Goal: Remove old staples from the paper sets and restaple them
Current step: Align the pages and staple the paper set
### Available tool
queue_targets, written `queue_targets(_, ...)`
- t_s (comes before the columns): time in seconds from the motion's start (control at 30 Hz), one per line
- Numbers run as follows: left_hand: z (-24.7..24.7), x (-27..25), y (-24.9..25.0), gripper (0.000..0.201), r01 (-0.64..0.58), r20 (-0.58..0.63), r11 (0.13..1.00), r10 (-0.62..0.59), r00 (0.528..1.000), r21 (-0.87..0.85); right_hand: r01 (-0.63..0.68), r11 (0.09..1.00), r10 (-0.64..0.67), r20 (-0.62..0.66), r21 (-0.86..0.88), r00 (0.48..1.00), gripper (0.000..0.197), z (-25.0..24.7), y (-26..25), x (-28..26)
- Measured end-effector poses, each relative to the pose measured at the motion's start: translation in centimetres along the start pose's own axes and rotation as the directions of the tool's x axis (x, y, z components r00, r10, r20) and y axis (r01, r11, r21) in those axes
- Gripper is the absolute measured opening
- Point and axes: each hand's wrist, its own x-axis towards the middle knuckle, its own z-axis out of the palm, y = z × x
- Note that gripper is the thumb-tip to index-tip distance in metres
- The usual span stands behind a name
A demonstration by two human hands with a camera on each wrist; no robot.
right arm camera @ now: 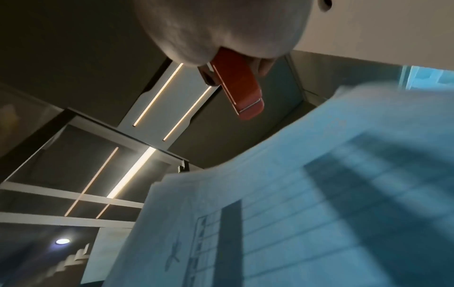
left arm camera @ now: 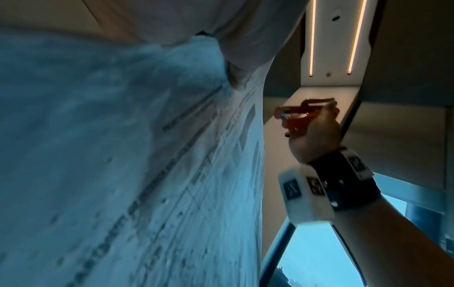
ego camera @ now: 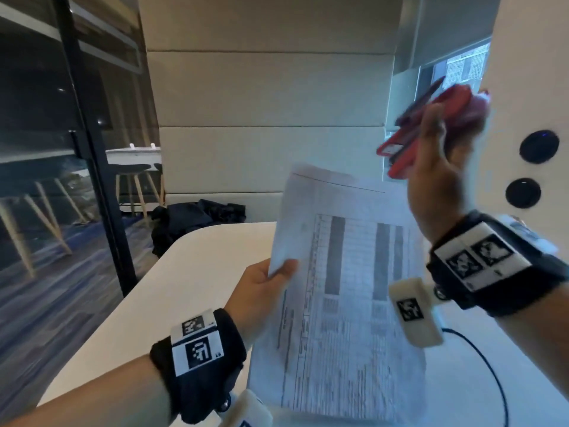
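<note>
A set of printed paper sheets (ego camera: 341,291) with tables on it is held up above the white table (ego camera: 197,272). My left hand (ego camera: 264,291) grips the set at its left edge, thumb on the front. The same sheets (left arm camera: 172,174) fill the left wrist view, and the paper set (right arm camera: 307,213) is blurred in the right wrist view. My right hand (ego camera: 443,167) is raised above the sheets' top right corner and grips a red stapler (ego camera: 431,118), apart from the paper. The stapler (left arm camera: 304,112) shows its mouth partly apart; its red body (right arm camera: 238,87) points down-right.
A black cable (ego camera: 492,365) lies on the table at the right. Dark clothing or a bag (ego camera: 197,223) sits on the padded bench behind the table. A glass partition (ego camera: 77,149) stands at the left, with stools beyond it. Two black round knobs (ego camera: 538,146) are on the right wall.
</note>
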Motion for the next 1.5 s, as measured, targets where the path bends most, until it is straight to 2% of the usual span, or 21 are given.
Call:
queue_targets(0.2,1.2,-0.4,0.6,0.031,-0.046,0.107,0.999,0.044,0.993,0.02,-0.163,0.985,0.161,0.023,0.065,0.987,0.009,3.9,0.6,-1.1)
queue_targets(0.3,1.5,-0.4,0.6,0.03,-0.072,0.137,0.997,0.067,0.988,0.031,-0.181,0.983,0.181,-0.013,0.012,0.983,0.016,4.9,0.6,-2.2)
queue_targets(0.4,1.9,-0.6,0.7,0.031,-0.096,0.15,0.994,0.086,0.985,0.059,-0.221,0.974,0.222,-0.025,0.041,0.975,0.02,5.9,0.6,-2.5)
queue_targets(0.5,2.2,-0.6,0.6,0.035,-0.099,0.157,0.992,0.086,0.984,0.073,-0.241,0.969,0.245,-0.059,0.062,0.968,0.037,6.5,0.2,-2.4)
queue_targets(0.57,2.2,-0.5,0.3,0.039,-0.102,0.161,0.992,0.089,0.983,0.075,-0.243,0.967,0.246,-0.037,0.075,0.968,0.05,6.8,0.1,-2.5)
queue_targets(0.63,2.2,-0.4,0.3,0.035,-0.098,0.158,0.99,0.082,0.984,0.098,-0.256,0.966,0.257,-0.004,0.03,0.966,0.051,6.9,0.1,-2.5)
queue_targets(0.73,2.0,-0.4,0.4,0.032,-0.073,0.167,0.991,0.054,0.984,0.11,-0.357,0.933,0.359,0.045,-0.047,0.932,0.043,6.7,0.0,-2.0)
queue_targets(0.83,1.8,-0.6,1.0,0.045,-0.09,0.171,0.986,0.065,0.983,0.143,-0.487,0.871,0.49,0.087,-0.061,0.867,0.037,6.3,-0.1,-1.2)
queue_targets(0.9,1.5,-0.2,1.0,0.043,-0.1,0.171,0.984,0.074,0.983,0.148,-0.533,0.845,0.534,0.044,-0.045,0.844,0.038,6.1,-0.2,-0.7)
queue_targets(1.0,1.2,0.3,0.8,0.058,-0.081,0.197,0.986,0.051,0.979,0.147,-0.57,0.817,0.573,0.003,-0.084,0.82,0.041,5.8,-0.1,-0.5)
queue_targets(1.07,0.9,0.6,0.8,0.058,-0.085,0.188,0.98,0.05,0.981,0.181,-0.588,0.8,0.593,0.01,-0.118,0.805,0.042,5.7,0.1,-0.7)
queue_targets(1.2,1.2,1.2,1.8,0.043,-0.198,0.129,0.949,0.17,0.977,0.246,-0.601,0.788,0.607,0.007,-0.134,0.794,0.041,5.6,0.2,-1.3)
queue_targets(1.27,1.7,1.4,2.6,0.045,-0.252,0.096,0.922,0.234,0.968,0.293,-0.603,0.785,0.61,0.009,-0.143,0.792,0.042,5.8,0.3,-1.6)
queue_targets(1.33,1.9,1.8,2.8,0.049,-0.26,0.08,0.912,0.248,0.965,0.318,-0.603,0.789,0.605,-0.022,-0.116,0.796,0.041,5.9,0.2,-1.8)
queue_targets(1.5,0.2,2.7,1.6,0.044,-0.169,0.054,0.902,0.161,0.985,0.397,-0.551,0.819,0.572,-0.157,0.16,0.805,0.036,5.2,-0.9,-0.7)
